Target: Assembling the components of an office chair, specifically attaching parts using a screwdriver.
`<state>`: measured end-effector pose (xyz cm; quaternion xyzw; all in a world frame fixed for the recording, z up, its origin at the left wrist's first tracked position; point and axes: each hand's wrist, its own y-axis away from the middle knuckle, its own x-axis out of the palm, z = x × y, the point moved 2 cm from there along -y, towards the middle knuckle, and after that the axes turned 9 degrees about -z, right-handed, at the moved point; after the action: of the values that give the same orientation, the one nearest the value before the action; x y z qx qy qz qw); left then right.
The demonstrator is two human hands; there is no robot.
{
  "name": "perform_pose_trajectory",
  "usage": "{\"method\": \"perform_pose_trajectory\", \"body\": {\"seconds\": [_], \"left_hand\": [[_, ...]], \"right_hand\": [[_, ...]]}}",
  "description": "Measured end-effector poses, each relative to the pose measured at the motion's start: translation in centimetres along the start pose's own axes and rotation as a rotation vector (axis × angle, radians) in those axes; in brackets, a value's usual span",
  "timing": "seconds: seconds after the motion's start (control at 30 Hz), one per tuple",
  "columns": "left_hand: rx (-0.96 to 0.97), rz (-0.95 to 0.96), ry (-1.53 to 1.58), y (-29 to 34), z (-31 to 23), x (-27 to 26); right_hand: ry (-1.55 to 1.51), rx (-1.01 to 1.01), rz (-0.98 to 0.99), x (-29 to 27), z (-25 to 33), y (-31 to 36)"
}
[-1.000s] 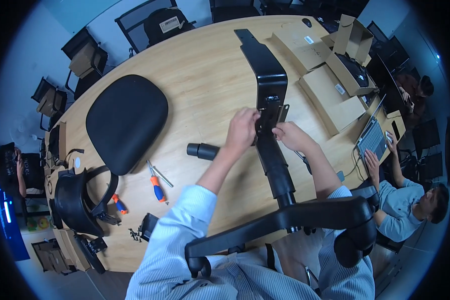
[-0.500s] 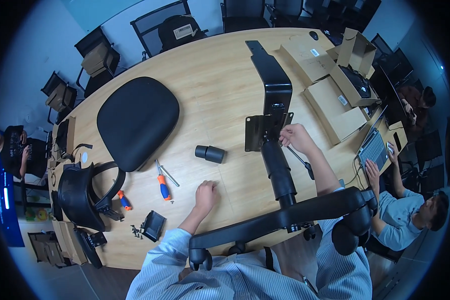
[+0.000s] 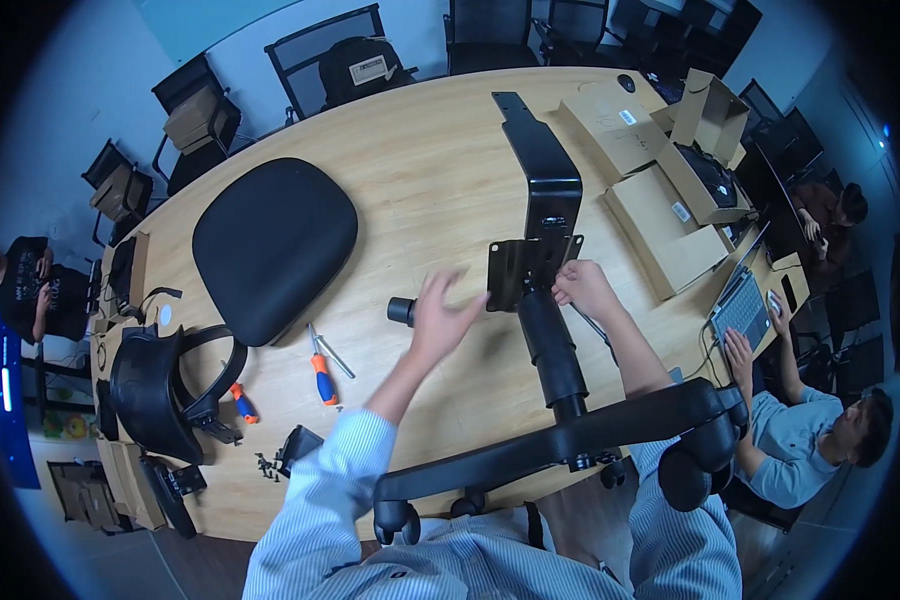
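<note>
A black swivel-chair base (image 3: 530,452) lies on its side in front of me, its column (image 3: 552,350) running up to a black mounting plate (image 3: 506,275) with a bent bracket (image 3: 554,180) beyond it. My right hand (image 3: 587,288) is at the plate's right side, by the top of the column, its fingers pinched together; what they hold, if anything, is hidden. A thin lever (image 3: 587,322) shows beside that wrist. My left hand (image 3: 444,320) is raised with fingers spread and empty, just left of the plate. Behind it a short black cylinder (image 3: 400,310) is partly covered.
A black seat cushion (image 3: 275,250), an orange-blue screwdriver (image 3: 324,380), a metal rod (image 3: 336,357) and a second orange-blue tool (image 3: 243,403) lie left. Nearer are a black curved chair part (image 3: 155,395) and several screws (image 3: 268,466). Cardboard boxes (image 3: 665,235) and a person at a laptop (image 3: 742,312) are right.
My left hand has risen from the table toward the plate, and its fingers have spread. My right hand stays at the plate, shifted slightly.
</note>
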<state>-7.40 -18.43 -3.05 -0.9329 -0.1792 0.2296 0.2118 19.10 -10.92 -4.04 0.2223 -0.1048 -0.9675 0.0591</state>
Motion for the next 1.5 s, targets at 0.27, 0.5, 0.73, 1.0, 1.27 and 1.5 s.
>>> {"method": "perform_pose_trajectory", "body": {"seconds": [0.27, 0.5, 0.73, 1.0, 1.27, 1.5], "left_hand": [[0.043, 0.894, -0.011, -9.7, 0.8, 9.3], [-0.011, 0.848, 0.049, -9.0, 0.3, 9.1], [0.182, 0.739, 0.040, -8.9, -0.6, 8.2], [-0.216, 0.524, -0.106, -7.6, -1.8, 8.9], [-0.195, 0.505, -0.096, -7.6, -1.6, 8.4], [-0.221, 0.517, -0.071, -7.4, -2.2, 8.6]], "right_hand": [[0.021, 0.022, -0.067, 0.7, -0.1, 0.2], [-0.006, 0.039, -0.069, 0.8, -0.1, 0.9], [0.218, -0.139, -0.085, 1.3, -0.8, 1.6], [0.695, -0.044, -0.376, 4.7, 4.2, 3.2], [0.717, -0.018, -0.374, 5.6, 4.1, 3.0], [0.346, -0.091, -0.327, 3.5, -0.3, 2.8]]}}
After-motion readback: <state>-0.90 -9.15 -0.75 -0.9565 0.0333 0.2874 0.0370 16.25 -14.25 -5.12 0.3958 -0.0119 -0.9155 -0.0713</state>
